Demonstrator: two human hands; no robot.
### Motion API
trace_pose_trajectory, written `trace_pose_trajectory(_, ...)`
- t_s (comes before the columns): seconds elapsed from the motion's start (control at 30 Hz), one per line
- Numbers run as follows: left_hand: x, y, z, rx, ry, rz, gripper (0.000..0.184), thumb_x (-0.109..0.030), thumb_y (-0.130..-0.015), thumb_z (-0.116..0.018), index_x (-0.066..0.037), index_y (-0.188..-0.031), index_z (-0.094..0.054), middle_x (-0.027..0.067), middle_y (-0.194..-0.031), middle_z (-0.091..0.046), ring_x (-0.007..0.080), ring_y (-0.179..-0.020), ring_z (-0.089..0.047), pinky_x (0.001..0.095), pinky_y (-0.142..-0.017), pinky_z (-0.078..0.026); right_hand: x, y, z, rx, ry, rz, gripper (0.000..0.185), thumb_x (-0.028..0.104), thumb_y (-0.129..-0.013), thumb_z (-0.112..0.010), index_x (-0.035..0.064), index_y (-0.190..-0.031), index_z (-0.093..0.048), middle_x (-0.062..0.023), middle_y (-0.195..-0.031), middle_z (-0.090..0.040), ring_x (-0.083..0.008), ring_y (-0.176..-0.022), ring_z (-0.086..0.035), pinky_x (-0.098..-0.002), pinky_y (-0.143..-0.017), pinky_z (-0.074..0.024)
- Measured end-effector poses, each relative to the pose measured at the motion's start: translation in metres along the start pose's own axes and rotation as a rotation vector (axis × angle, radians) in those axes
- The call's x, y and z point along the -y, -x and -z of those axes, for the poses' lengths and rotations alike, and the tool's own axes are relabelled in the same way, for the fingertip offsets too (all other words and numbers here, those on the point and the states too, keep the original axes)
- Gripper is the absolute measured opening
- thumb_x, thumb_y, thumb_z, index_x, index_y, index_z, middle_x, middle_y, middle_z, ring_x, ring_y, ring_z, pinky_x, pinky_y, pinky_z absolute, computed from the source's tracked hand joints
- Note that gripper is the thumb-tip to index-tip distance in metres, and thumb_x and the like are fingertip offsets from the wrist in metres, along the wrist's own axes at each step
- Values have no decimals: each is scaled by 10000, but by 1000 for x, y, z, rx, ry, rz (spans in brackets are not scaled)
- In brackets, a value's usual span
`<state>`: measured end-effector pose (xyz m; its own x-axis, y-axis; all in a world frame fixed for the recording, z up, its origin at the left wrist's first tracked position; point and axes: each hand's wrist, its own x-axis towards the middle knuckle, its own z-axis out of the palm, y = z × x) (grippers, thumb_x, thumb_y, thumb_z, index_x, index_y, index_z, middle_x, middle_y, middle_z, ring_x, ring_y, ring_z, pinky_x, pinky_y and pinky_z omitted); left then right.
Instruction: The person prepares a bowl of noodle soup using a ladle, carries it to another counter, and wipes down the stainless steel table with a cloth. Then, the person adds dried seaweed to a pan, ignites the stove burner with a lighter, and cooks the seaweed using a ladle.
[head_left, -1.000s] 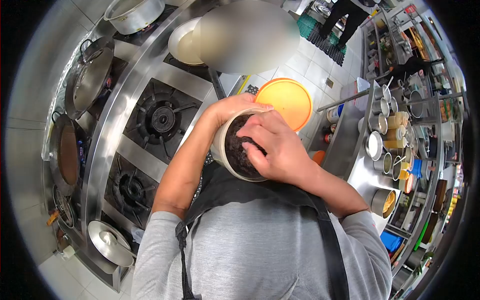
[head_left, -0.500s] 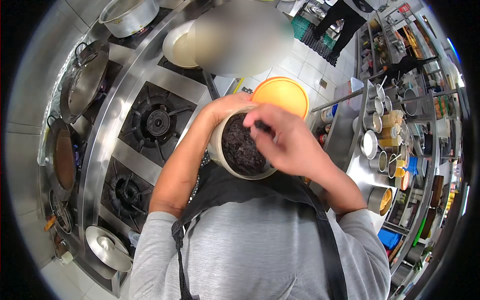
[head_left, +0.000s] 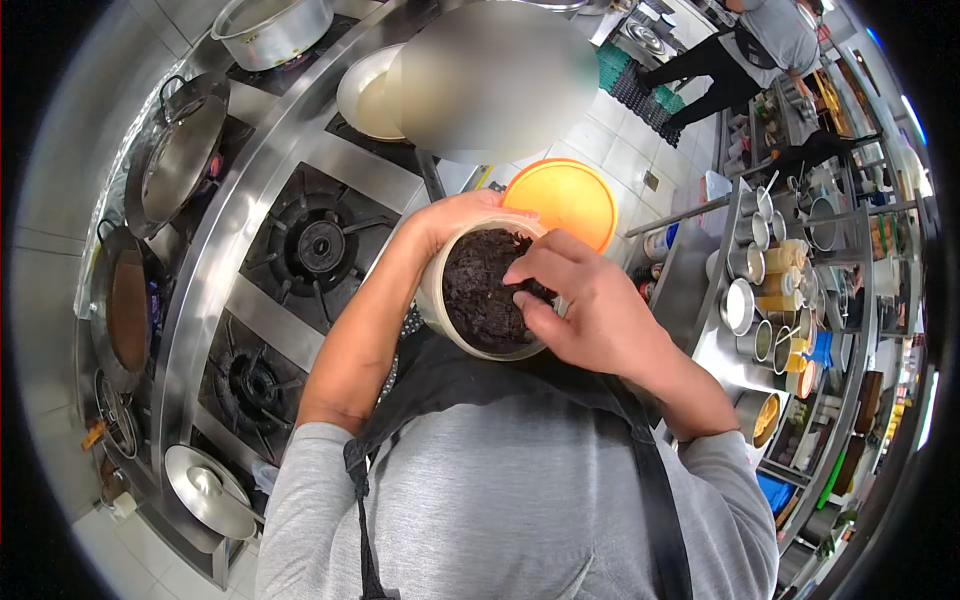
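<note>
A pale round tub (head_left: 432,305) is held against the dark apron, its mouth facing up. Dark, moist, shredded food (head_left: 485,285) fills it; I cannot tell its exact kind. My left hand (head_left: 478,212) curls around the tub's far side, closed on it. A round orange lid (head_left: 565,205) lies just beyond the rim, touching or close to the left fingers; their tips are partly hidden. My right hand (head_left: 590,305) reaches over the right rim, thumb and fingers curled together on some of the dark food.
On the left, a steel stove holds bare burners (head_left: 320,247), woks (head_left: 175,165), a large pot (head_left: 270,30) and a metal lid (head_left: 208,490). A steel shelf with containers (head_left: 780,280) lines the right. Another person (head_left: 735,60) stands farther back; a blurred patch hides part of the stove.
My right hand has lowered from above the tub, where it pinched a dark clump, onto the food near the right rim. The other person has come further into view.
</note>
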<state>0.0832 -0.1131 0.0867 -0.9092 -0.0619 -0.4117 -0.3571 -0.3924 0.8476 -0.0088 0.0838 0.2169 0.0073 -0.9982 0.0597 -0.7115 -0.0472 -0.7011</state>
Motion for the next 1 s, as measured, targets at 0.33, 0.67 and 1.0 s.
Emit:
trace_pose_trajectory(0.33, 4, -6, 12, 16, 12, -38, 418, -360, -929, -757, 3, -1134, -728, 37, -1017, -732, 109, -877, -671, 288, -802, -544, -23, -16, 11, 0, -546, -308, 120, 45, -956, -678, 25, -1074, -683, 11, -909, -649, -37, -777, -553, -213, -694, -450)
trace_pose_trajectory(0.67, 11, -4, 27, -21, -149, -139, 378, -341, -927, -725, -8, -1104, -740, 34, -986, -736, 118, -858, -669, 292, -781, -543, -44, -37, 10, 200, -1583, -485, 316, 120, -1035, -542, 5, -1328, -569, -170, -1192, -682, -335, -1071, -723, -385, -757, -633)
trace_pose_trajectory(1.0, 17, 27, 31, 19, 147, -218, 279, -246, -949, -668, -36, -1128, -712, 13, -1054, -712, 103, -929, -643, 269, -853, -522, -46, -68, -4, 305, -1689, -485, 470, 310, -1043, -566, 11, -1402, -519, -216, -1323, -626, -353, -1125, -696, -417, -866, -615)
